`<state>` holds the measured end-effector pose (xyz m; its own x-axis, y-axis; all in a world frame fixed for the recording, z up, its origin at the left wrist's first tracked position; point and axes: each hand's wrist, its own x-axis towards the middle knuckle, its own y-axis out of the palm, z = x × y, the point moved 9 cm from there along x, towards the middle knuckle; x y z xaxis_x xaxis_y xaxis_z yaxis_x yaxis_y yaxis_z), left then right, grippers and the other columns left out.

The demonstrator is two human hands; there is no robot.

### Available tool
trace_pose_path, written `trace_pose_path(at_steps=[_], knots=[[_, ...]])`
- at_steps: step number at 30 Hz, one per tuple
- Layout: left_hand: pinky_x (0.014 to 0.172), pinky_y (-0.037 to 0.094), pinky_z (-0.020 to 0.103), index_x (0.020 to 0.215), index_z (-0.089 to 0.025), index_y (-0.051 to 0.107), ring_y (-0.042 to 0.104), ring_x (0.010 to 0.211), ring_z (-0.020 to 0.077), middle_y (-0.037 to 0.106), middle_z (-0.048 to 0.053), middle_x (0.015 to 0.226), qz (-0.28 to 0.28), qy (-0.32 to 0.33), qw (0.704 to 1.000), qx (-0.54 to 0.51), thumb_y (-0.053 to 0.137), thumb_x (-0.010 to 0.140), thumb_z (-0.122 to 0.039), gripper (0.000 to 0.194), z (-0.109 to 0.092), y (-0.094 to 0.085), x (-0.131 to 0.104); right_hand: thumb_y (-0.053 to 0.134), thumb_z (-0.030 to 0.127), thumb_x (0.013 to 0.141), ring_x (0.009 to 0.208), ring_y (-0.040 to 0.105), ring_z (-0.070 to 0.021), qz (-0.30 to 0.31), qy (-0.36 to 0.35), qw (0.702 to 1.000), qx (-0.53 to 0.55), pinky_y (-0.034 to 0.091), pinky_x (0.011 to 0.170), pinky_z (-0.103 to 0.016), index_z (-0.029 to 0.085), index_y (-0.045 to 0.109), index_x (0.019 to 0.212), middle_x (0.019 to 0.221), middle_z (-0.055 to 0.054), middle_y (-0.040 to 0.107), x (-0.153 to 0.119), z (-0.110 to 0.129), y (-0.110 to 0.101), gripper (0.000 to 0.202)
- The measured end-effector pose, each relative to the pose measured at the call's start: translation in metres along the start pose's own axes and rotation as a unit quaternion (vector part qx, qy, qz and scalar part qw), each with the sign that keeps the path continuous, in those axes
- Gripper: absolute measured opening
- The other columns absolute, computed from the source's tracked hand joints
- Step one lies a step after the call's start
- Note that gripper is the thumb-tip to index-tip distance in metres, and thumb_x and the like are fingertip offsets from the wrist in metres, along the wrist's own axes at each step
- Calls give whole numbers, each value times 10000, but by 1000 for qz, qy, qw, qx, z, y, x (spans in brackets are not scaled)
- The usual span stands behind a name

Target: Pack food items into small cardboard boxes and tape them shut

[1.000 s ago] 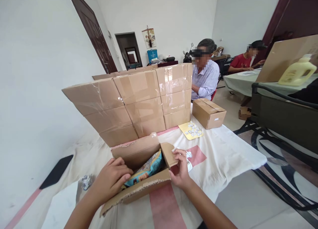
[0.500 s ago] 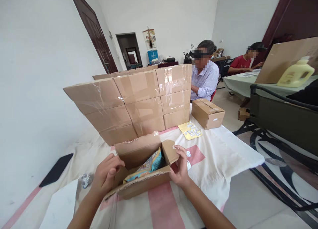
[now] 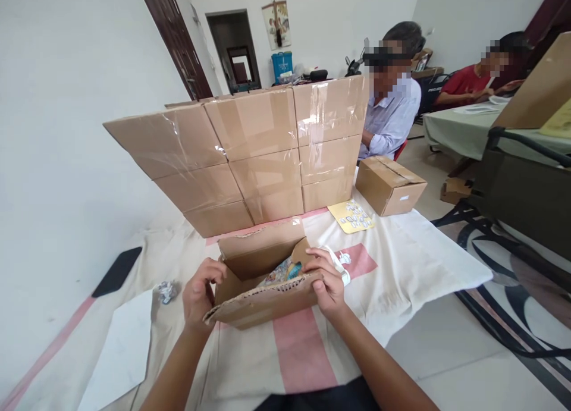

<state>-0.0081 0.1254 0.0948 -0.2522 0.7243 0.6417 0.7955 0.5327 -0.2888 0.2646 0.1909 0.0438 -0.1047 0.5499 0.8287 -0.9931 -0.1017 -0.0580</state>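
An opened cardboard box (image 3: pixel 267 313) sits in front of me, its torn-edged flaps standing up. Inside lies a plastic packet (image 3: pixel 280 272) with blue and multicoloured print, partly hidden by the near and right flaps. My left hand (image 3: pixel 200 291) is curled round the box's left end, with its fingertips over the edge. At the other end, my right hand (image 3: pixel 328 282) grips the near right corner, thumb outside on the near flap and fingers on the right end flap, which leans inward over the packet. A white object behind my right hand is mostly covered.
A taped cardboard panel (image 3: pixel 263 155) stands behind the box. A yellow sheet with small pieces (image 3: pixel 351 216) and a closed carton (image 3: pixel 390 188) are at right. Left lie crumpled foil (image 3: pixel 166 292), white paper (image 3: pixel 120 345) and a black flat object (image 3: pixel 118 271). Two people sit beyond.
The near flap now stands higher and the right flap leans further in, so less of the packet shows. My right hand's fingers have shifted inward over the corner. The view has also shifted.
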Motion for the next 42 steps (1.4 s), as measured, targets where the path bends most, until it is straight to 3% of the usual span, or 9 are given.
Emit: trace_pose_path(at_steps=[6,10,12,14,16,20,24,33,42], knots=[[874,550,427,1217,-283,592,701,1004,233,587,95,1323,103,-82,984,-122,422,1037,-486,320,16,13,0,501,329,1043,1166,664,-325,-15,39,999,-8,558,939,-554,220,652,761,1037,-111,731,0,0,-1,337],[1078,491,462,1385,-313,524,577,1336,286,579,94,1437,30,-52,998,34,622,977,-395,428,9,-11,12,545,254,1013,1202,666,-301,-36,104,994,-7,575,976,-493,199,625,679,1350,-118,653,4,-6,-3,348],[1152,431,506,1498,-341,447,467,1455,315,510,90,1557,44,-46,989,136,669,945,-423,601,6,-17,16,539,245,1004,1280,631,-304,-41,114,993,-8,559,1045,-510,226,740,956,1418,-119,616,4,-7,-3,207],[1166,414,533,1559,-359,376,496,1436,319,562,76,1532,87,-54,979,176,677,936,-448,698,6,-19,17,520,227,999,1370,573,-298,-37,121,992,-15,530,1107,-530,277,644,1367,1475,-113,582,3,-8,-1,392],[1133,448,515,1527,-355,436,596,1334,304,703,50,1357,112,-43,978,169,645,955,-458,617,1,-22,16,499,202,994,1437,514,-288,-29,120,992,-22,501,1149,-541,318,475,1550,1515,-97,557,1,-9,1,569],[1110,474,472,1302,-364,660,678,1218,267,771,-1,1231,220,36,951,212,565,1003,-452,326,-18,-5,4,485,175,989,1462,485,-288,-26,123,992,-27,473,1179,-554,317,474,1552,1530,-95,546,-2,-11,2,580],[1128,451,471,1368,-327,613,684,1234,266,728,25,1339,305,109,901,290,614,977,-486,423,-35,22,-17,487,183,992,1439,507,-289,-42,110,993,-20,468,1176,-560,305,526,1504,1502,-104,564,-2,-10,2,527],[1064,420,464,1356,-242,610,680,1209,288,708,71,1351,279,191,849,407,635,955,-537,498,-53,43,-30,492,191,1006,1412,529,-282,-49,123,991,14,465,1169,-529,331,575,1458,1478,-86,569,0,-8,2,481],[1068,423,443,1415,-208,568,624,1297,291,677,93,1397,255,206,850,412,619,983,-468,507,-47,48,-41,524,232,1024,1414,521,-288,-25,155,988,-4,456,1158,-524,305,598,1403,1479,-103,563,-7,-8,1,393]])
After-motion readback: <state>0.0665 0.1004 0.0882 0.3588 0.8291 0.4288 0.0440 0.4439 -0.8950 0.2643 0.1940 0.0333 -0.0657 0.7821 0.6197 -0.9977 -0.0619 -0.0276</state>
